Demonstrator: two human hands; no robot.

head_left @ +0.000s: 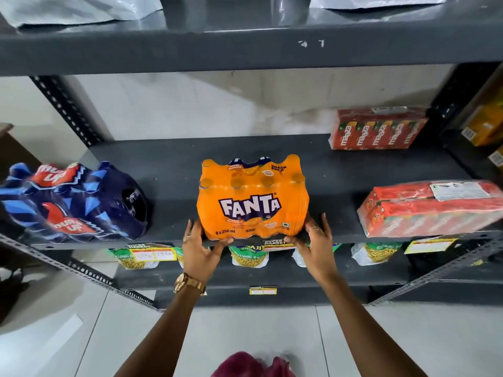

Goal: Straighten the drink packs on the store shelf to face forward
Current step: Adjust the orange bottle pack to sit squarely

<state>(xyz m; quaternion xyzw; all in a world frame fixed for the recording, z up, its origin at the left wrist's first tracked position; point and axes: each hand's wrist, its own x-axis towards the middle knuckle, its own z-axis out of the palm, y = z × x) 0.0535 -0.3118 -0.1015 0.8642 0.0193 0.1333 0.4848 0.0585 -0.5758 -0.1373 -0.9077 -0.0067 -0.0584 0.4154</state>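
An orange Fanta pack (253,197) stands at the front middle of the dark grey shelf (174,170), its logo facing me. My left hand (201,250) grips its lower left corner and my right hand (315,240) grips its lower right corner. A blue Thums Up pack (73,202) sits at the shelf's left, turned at an angle. A red Maaza pack (432,208) lies at the front right, skewed, and another red Maaza pack (377,129) stands at the back right.
The shelf above (245,50) overhangs close over the packs. On the lower shelf (272,278) sit several snack bags (249,255) behind yellow price tags (156,254). Perforated metal uprights (68,110) frame the sides. A grey tiled floor (245,336) lies below.
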